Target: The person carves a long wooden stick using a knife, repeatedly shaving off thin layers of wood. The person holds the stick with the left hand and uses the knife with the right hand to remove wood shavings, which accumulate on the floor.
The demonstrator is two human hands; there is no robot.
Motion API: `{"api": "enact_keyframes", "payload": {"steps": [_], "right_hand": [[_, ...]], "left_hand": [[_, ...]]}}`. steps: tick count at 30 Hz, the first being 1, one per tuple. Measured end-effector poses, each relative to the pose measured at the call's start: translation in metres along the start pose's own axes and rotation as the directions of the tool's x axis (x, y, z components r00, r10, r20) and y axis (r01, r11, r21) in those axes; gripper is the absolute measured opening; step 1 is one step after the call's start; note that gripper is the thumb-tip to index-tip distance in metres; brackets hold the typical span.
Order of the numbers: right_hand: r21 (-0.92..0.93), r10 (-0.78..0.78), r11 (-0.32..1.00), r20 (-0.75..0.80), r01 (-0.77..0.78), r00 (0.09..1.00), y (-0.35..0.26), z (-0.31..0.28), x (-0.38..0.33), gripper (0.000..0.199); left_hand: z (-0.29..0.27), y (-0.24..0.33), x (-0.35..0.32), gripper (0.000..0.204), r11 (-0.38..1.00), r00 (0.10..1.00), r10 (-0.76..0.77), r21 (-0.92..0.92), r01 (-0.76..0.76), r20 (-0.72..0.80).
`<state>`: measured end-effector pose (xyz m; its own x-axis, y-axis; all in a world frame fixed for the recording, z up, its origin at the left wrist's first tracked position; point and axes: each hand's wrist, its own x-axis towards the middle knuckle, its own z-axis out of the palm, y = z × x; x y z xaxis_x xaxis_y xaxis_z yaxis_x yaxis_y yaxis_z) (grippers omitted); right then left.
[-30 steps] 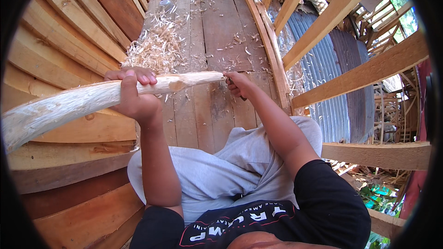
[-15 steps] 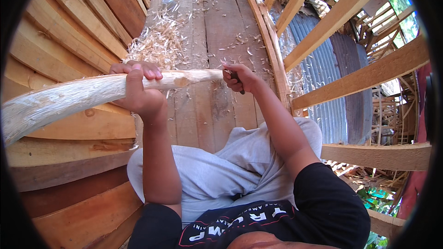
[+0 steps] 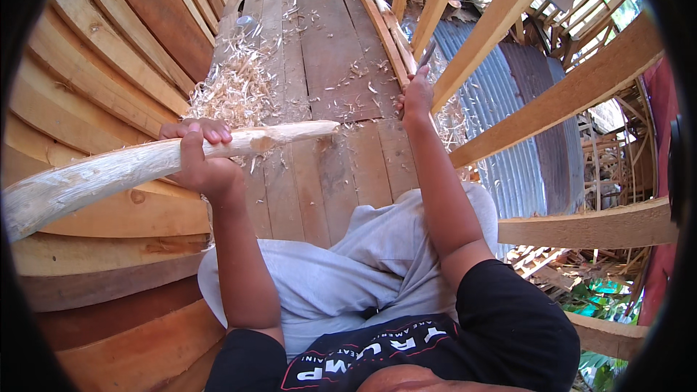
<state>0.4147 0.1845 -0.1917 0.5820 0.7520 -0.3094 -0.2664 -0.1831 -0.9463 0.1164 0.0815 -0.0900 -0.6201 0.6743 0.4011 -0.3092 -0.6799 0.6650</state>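
Note:
A long, pale, peeled wooden pole [image 3: 109,167] crosses in front of me from the left rim, its narrowed tip ending over the floorboards. My left hand [image 3: 207,156] is wrapped round it a short way back from that tip. My right hand [image 3: 416,98] is closed on a knife [image 3: 427,54] near the railing on the right. The blade points up and away from me, and most of the handle is hidden in my fist. Between the knife and the pole's tip there is a gap.
Wood shavings [image 3: 236,87] lie heaped on the plank floor [image 3: 337,36], close to the board wall [image 3: 94,65]. A small round clear object [image 3: 247,23] stands behind them. Wooden rails [image 3: 552,105] run along my right, with corrugated metal sheets [image 3: 512,163] beyond.
My right hand has moved away from the pole's tip, to the right and farther out, with the knife in it. The left hand keeps its grip. The whole view has shifted slightly.

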Motion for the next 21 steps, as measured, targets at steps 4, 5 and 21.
{"api": "enact_keyframes", "payload": {"steps": [4,5,21], "right_hand": [[-0.063,0.04,0.998,0.208,-0.027,0.977,0.032,0.011,0.008,0.027],[-0.184,0.03,0.983,0.283,0.023,0.959,0.041,0.01,0.007,0.025],[-0.334,0.427,0.901,0.578,-0.276,0.696,0.168,0.029,-0.046,0.014]], "left_hand": [[-0.001,-0.001,0.0,0.01,1.0,1.0,-0.001,-0.015,0.001,0.004],[-0.001,-0.001,-0.001,0.01,1.0,1.0,-0.006,-0.023,0.006,0.002],[-0.003,-0.004,0.001,0.01,0.999,0.999,0.035,-0.009,-0.035,0.014]]}}
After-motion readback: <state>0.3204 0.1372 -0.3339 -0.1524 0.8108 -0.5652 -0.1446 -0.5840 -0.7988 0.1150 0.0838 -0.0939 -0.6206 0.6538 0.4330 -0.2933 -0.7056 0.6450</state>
